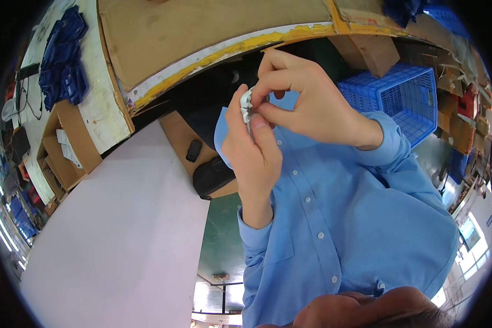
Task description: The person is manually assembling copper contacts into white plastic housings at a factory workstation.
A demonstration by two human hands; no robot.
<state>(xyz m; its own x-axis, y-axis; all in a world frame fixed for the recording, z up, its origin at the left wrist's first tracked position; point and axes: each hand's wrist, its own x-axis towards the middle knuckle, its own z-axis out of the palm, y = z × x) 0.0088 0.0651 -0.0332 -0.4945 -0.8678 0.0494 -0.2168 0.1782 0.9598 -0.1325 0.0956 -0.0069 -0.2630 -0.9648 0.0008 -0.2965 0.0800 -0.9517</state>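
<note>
My left hand is raised in front of the blue shirt, its thumb and fingers closed round a small white-and-silver piece with an uneven, lumpy edge. Its exact kind is too small to tell. From the right, my right hand reaches across with its thumb and forefinger bent together at the same piece, touching its side. Fingers of both hands cover part of it.
A large white panel spreads at the left. Beside it, a small black device and a black pouch lie on cardboard. A yellow-edged workbench stands ahead. A blue plastic crate is at the right, an open carton at the left.
</note>
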